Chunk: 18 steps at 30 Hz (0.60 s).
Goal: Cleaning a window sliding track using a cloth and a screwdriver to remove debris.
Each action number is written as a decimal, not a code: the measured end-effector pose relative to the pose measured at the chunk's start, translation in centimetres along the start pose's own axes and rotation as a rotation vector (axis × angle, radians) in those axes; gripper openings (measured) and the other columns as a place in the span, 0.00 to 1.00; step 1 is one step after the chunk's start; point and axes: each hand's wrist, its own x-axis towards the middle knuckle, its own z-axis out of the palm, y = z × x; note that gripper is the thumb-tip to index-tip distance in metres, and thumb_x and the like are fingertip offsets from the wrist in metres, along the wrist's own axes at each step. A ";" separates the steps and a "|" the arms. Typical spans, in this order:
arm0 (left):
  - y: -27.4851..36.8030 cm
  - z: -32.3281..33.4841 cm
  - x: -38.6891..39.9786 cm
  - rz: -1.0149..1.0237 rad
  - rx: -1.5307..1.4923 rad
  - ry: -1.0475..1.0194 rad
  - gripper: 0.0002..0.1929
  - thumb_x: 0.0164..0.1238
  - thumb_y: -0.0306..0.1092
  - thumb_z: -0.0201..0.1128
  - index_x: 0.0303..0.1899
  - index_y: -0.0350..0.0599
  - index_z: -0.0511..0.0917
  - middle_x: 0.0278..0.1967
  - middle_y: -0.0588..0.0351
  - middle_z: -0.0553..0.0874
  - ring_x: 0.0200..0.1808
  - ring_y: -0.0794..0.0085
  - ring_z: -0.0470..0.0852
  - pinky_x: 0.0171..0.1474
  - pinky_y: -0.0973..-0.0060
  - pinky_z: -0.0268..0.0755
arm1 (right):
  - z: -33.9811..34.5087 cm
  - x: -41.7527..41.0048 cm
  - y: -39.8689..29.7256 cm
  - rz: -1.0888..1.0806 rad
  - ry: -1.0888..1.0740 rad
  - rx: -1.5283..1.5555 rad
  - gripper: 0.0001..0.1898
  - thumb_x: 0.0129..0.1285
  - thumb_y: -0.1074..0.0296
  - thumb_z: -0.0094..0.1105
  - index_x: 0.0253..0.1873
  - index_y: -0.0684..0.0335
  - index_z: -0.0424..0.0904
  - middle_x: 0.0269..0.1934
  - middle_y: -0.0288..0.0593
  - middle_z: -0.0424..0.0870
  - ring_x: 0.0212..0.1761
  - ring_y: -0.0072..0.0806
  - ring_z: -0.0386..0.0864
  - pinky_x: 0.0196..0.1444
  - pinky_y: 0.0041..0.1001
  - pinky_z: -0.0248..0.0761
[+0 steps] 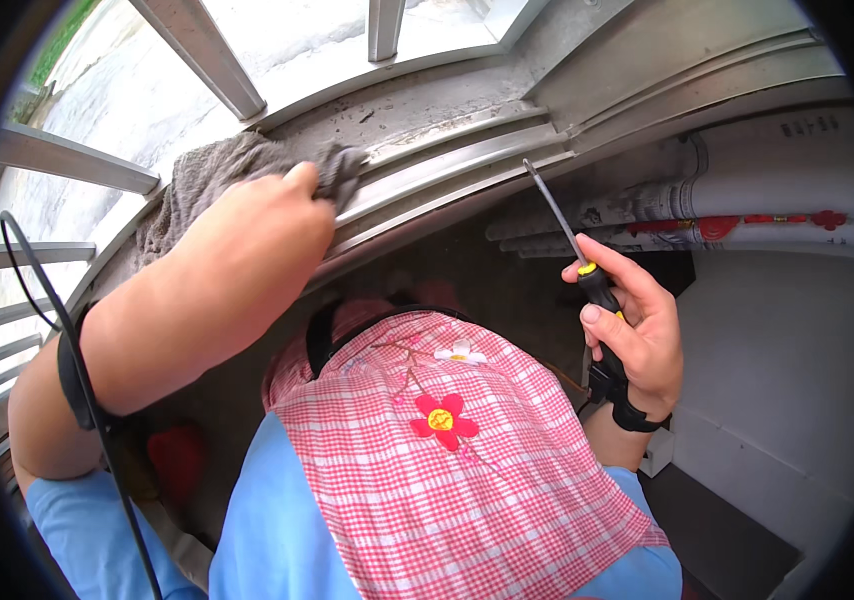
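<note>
My left hand (288, 214) grips one end of a grey-brown cloth (206, 176), pressed on the metal window track (449, 161); the rest of the cloth lies bunched along the sill towards the left. My right hand (633, 322) holds a screwdriver (558, 214) by its black and yellow handle. The screwdriver's shaft points up and left, its tip near the right end of the track; whether it touches the track I cannot tell. Dirt specks show on the sill (397, 109) beyond the track.
Metal window bars (202, 56) stand beyond the sill. Rolled printed sheets (779, 169) with a red hanging ornament (719, 226) lie at the right. A black cable (82, 352) runs past my left arm. A red checked apron (464, 450) covers my front.
</note>
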 end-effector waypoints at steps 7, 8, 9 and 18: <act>-1.2 -2.2 -5.3 -0.215 -0.044 0.474 0.05 0.69 0.22 0.56 0.41 0.35 0.79 0.32 0.45 0.82 0.39 0.52 0.83 0.44 0.64 0.74 | 0.6 0.6 -0.8 -0.037 -0.052 -0.025 0.30 0.65 0.77 0.61 0.73 0.66 0.70 0.56 0.45 0.83 0.30 0.13 0.75 0.28 0.15 0.69; -1.1 -2.5 -4.8 -0.218 -0.047 0.476 0.05 0.69 0.22 0.56 0.41 0.35 0.79 0.32 0.45 0.82 0.39 0.52 0.83 0.44 0.64 0.74 | 0.8 0.6 -1.1 -0.041 -0.037 -0.021 0.30 0.65 0.76 0.61 0.73 0.66 0.70 0.56 0.45 0.83 0.30 0.13 0.75 0.28 0.15 0.69; -0.8 -2.8 -3.7 -0.148 -0.216 0.580 0.05 0.72 0.23 0.54 0.42 0.36 0.78 0.32 0.46 0.82 0.38 0.56 0.83 0.44 0.66 0.74 | 1.0 0.7 -1.3 -0.043 -0.036 -0.030 0.30 0.65 0.76 0.61 0.73 0.66 0.70 0.56 0.45 0.83 0.30 0.13 0.75 0.28 0.15 0.69; 1.6 -1.1 8.1 0.162 -0.712 0.707 0.10 0.77 0.30 0.59 0.55 0.44 0.79 0.45 0.51 0.85 0.38 0.71 0.83 0.43 0.73 0.77 | 0.5 0.2 -0.9 -0.098 0.029 0.006 0.30 0.65 0.76 0.61 0.73 0.66 0.69 0.56 0.45 0.83 0.30 0.13 0.75 0.29 0.15 0.70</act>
